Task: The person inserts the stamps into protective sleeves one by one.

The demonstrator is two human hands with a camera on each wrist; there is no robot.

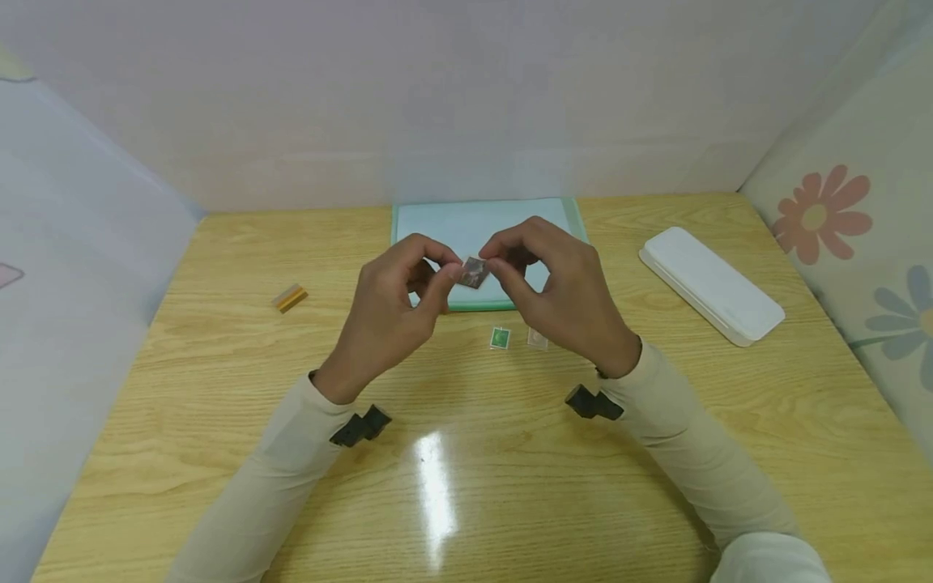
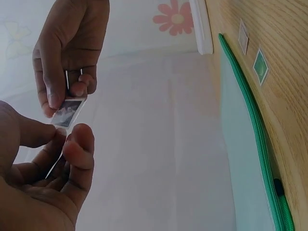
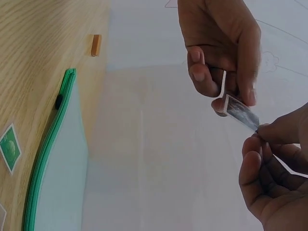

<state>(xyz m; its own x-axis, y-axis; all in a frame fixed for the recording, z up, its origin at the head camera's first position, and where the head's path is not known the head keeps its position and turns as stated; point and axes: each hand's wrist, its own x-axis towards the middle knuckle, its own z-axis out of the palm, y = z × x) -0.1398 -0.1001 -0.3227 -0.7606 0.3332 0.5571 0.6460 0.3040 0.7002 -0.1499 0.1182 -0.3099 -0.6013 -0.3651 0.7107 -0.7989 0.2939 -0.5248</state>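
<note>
A small dark stamp (image 1: pixel 474 274) with a pale border is held up between both hands, above the near part of a pale zip pouch. My left hand (image 1: pixel 397 300) pinches its left side between thumb and finger. At the opposite side, the thumb and finger of my right hand (image 1: pixel 564 283) pinch it too. The left wrist view shows the stamp (image 2: pixel 67 113) tilted, its picture too blurred to read. Below the hands, a green stamp (image 1: pixel 499 338) with a white edge lies on the table. Beside it lies a pale stamp (image 1: pixel 538 340), partly hidden by the right hand in the head view.
The pale pouch (image 1: pixel 466 220) with a green zip edge lies against the back wall. A white oblong case (image 1: pixel 710 283) is at the right. To the left sits a small orange and brown item (image 1: pixel 290 298). Walls enclose the wooden table (image 1: pixel 219 389) at the back and sides.
</note>
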